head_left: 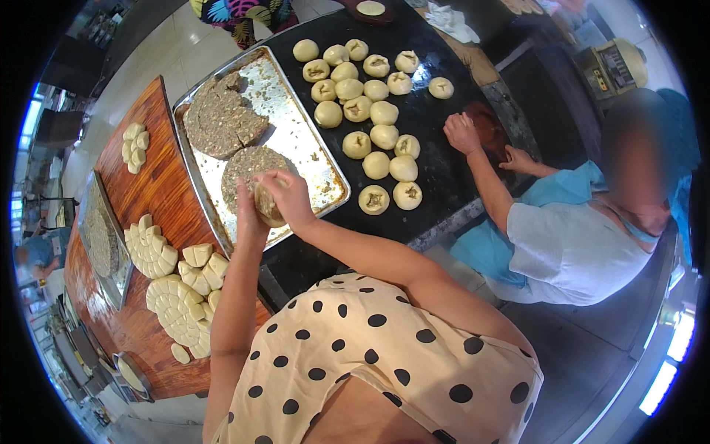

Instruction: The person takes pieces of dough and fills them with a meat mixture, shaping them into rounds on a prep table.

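Observation:
My left hand [250, 219] cups a filled dough bun [268, 210] from its left side. On its right, my right hand [290, 197] has its fingers bent at the bun's upper edge. Both hands are over the near part of a metal tray [307, 137]. Behind my fingers lies a round mound of greyish minced filling [255, 160], and a larger cut mound of filling [222, 118] sits farther back. To the right, several filled dough buns [376, 165] rest on a black worktop [436, 159], some with gathered, partly open tops.
Left of the tray, a wooden board [166, 196] carries several cut dough pieces [177, 303] and another tray of filling [100, 229]. At the right, a co-worker's hand [462, 133] is beside a reddish-brown round thing [488, 127]. A white cloth [451, 24] lies at the back.

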Demonstrator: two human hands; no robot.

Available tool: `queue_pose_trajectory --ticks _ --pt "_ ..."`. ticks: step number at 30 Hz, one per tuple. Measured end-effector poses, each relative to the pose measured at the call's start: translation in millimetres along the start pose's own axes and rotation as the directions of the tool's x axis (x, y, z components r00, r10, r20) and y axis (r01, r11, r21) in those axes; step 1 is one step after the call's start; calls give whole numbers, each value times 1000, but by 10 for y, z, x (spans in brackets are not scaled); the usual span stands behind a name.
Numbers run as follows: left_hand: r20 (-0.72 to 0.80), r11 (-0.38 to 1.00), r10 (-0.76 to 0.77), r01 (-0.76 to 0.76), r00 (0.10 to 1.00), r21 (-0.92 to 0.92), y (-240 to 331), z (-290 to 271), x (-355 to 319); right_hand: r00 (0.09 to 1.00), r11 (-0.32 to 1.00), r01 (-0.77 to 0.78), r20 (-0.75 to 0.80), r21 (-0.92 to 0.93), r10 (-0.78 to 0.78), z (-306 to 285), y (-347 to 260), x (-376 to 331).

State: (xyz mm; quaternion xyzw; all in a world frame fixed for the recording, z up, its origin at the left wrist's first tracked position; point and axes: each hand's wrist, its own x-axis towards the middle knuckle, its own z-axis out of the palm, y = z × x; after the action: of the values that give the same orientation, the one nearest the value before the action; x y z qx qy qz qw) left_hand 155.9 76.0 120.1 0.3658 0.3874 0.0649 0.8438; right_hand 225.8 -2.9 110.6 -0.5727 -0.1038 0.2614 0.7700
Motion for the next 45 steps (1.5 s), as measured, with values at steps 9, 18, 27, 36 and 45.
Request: queue_pose_trajectory --ticks 9,18,27,36,45 --pt "136 792 193 -72 972 -607 -625 -136 37 915 894 387 -23 -226 -402 8 -96 -322" --pt "-194 910 -57 -29 979 -415 -414 178 -113 975 975 195 131 -103 -181 -635 -268 -116" --pt "-160 911 -215 139 963 -388 -442 261 -208 908 273 -283 -348 -919 -232 -2963 -647 2472" --pt "-181 926 -260 192 949 -326 -450 397 -107 915 279 -136 -229 -951 -334 -2943 -552 2710" --pt "-48 934 -276 256 960 -248 -561 796 42 934 989 -129 325 -77 147 -1199 15 86"
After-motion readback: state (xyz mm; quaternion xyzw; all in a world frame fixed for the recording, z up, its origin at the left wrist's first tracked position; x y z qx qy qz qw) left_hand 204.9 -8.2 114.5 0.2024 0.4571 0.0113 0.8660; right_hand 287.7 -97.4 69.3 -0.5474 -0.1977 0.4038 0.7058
